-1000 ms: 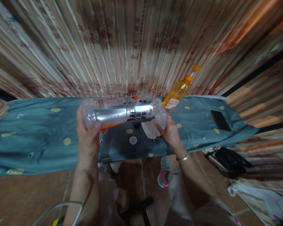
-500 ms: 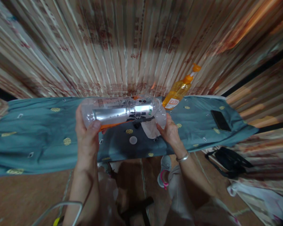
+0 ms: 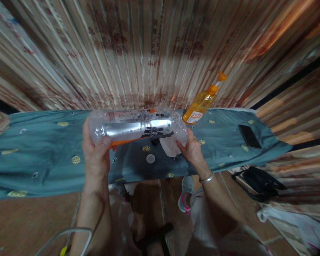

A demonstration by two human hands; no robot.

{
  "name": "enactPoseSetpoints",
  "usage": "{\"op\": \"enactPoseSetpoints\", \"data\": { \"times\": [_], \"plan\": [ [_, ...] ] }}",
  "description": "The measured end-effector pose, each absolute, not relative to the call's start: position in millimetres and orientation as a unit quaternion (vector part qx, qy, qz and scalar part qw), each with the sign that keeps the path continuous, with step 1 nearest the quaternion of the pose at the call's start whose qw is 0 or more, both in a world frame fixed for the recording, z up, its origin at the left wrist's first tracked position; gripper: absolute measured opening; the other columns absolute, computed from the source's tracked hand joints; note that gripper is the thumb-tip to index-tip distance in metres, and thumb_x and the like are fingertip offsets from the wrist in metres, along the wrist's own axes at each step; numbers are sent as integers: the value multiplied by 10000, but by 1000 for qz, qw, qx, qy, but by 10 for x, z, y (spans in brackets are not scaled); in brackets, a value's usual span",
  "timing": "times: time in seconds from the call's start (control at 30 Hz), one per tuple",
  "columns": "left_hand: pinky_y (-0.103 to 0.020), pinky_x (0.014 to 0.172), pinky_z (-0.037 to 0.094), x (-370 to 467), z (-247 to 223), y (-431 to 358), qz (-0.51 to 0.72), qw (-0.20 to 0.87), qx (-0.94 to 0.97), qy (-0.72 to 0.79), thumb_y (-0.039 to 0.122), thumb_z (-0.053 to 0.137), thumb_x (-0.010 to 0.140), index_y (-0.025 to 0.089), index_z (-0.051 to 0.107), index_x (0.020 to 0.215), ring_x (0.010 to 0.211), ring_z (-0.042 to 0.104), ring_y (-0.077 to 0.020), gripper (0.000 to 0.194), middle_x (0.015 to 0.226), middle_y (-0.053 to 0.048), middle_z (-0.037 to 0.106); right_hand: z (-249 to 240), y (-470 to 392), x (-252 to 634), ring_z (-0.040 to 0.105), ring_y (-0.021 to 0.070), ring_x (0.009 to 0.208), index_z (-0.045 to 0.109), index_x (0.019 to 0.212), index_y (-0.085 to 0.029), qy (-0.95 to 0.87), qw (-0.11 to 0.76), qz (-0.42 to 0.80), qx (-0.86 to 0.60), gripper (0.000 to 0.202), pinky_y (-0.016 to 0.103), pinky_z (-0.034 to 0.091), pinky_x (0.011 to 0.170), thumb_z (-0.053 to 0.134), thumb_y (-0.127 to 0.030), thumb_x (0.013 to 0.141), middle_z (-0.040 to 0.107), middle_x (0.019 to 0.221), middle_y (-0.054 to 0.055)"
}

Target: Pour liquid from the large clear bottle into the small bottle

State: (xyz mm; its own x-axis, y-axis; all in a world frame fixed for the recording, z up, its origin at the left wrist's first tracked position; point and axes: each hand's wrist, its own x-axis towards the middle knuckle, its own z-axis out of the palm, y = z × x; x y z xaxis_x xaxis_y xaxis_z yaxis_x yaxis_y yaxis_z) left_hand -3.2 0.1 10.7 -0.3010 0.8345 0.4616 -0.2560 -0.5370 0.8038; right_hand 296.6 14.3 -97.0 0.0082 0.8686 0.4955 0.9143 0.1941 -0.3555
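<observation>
A large clear plastic bottle [image 3: 128, 126] with a silver and orange label lies sideways in the air above the cloth-covered table. My left hand [image 3: 97, 149] is wrapped round its base end, thumb on the near side. At the other end, my right hand [image 3: 190, 147] grips a translucent rounded piece [image 3: 181, 133] against the bottle's narrow end; whether the two are joined cannot be made out. Under that end lies a pale cloth or tissue [image 3: 170, 146]. A small round whitish disc [image 3: 150, 158] rests on the table below the bottle.
An orange pump bottle [image 3: 198, 108] stands at the table's back, right of centre. A black phone [image 3: 249, 136] lies on the green tablecloth [image 3: 50, 142] to the right. A black bag [image 3: 260, 181] is beyond the table's right front edge. A curtain hangs behind.
My left hand and the base end of the bottle have shifted slightly to the left. My right hand has barely moved and keeps its grip.
</observation>
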Motion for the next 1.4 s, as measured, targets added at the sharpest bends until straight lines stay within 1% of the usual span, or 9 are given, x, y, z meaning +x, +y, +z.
{"op": "enactPoseSetpoints", "data": {
  "times": [0.3, 0.47, 0.6, 0.67, 0.83, 1.1, 1.2, 1.33, 1.4],
  "plan": [
    [-161, 372, 335, -36, 102, 0, 747, 360, 462, 316, 426, 841, 573, 256, 684, 1101, 518, 494, -65, 576, 868, -9, 611, -947, 131, 2953, 688, 333, 1016, 394, 1382, -76, -703, 316, -35, -636, 611, 464, 571, 849, 605, -310, 858, 690, 1140, 227],
    [-162, 387, 340, -25, 117, -2, 747, 361, 459, 317, 438, 842, 567, 262, 683, 1085, 507, 473, -56, 570, 844, 3, 594, -970, 135, 2961, 685, 333, 1028, 382, 1391, -82, -702, 316, -41, -637, 615, 472, 566, 864, 586, -350, 877, 678, 1167, 237],
    [-172, 399, 366, -23, 114, -3, 748, 359, 458, 320, 444, 848, 554, 257, 686, 1077, 495, 464, -52, 579, 834, 5, 605, -960, 136, 2960, 684, 333, 1018, 385, 1392, -80, -703, 317, -36, -636, 620, 477, 568, 854, 596, -345, 873, 684, 1149, 231],
    [-176, 406, 378, -26, 107, -2, 745, 356, 464, 320, 440, 834, 577, 256, 680, 1105, 510, 471, -57, 580, 857, -6, 619, -946, 132, 2956, 686, 329, 1007, 396, 1385, -79, -701, 316, -33, -638, 613, 472, 571, 844, 604, -333, 868, 689, 1134, 225],
    [-157, 377, 336, -35, 104, -6, 741, 360, 466, 323, 443, 829, 586, 259, 674, 1133, 515, 487, -62, 597, 881, -16, 621, -933, 125, 2949, 682, 327, 1015, 397, 1387, -82, -701, 317, -26, -638, 612, 473, 569, 850, 611, -315, 863, 683, 1147, 224],
    [-155, 358, 331, -46, 95, 9, 746, 351, 465, 323, 469, 842, 568, 257, 680, 1116, 490, 477, -59, 610, 819, 7, 596, -937, 129, 2956, 678, 334, 1033, 384, 1391, -82, -702, 308, -23, -642, 623, 480, 566, 868, 603, -323, 860, 681, 1160, 226],
    [-156, 367, 329, -67, 72, 22, 742, 346, 473, 326, 484, 836, 573, 267, 673, 1141, 497, 472, -57, 630, 837, 5, 596, -937, 127, 2956, 675, 334, 1041, 377, 1395, -81, -702, 311, -27, -639, 630, 483, 564, 873, 602, -326, 860, 677, 1171, 230],
    [-164, 391, 338, -77, 58, 22, 744, 344, 482, 311, 438, 807, 634, 274, 669, 1165, 523, 476, -60, 573, 883, -21, 604, -929, 124, 2952, 675, 330, 1056, 388, 1391, -83, -703, 314, -22, -638, 627, 471, 567, 874, 612, -312, 852, 678, 1174, 229],
    [-159, 377, 322, -71, 66, 15, 746, 351, 472, 311, 414, 809, 625, 274, 682, 1137, 524, 488, -69, 546, 879, -26, 603, -924, 124, 2949, 677, 327, 1054, 389, 1394, -84, -701, 313, -17, -640, 630, 466, 567, 876, 617, -307, 850, 682, 1165, 227]
  ]
}}
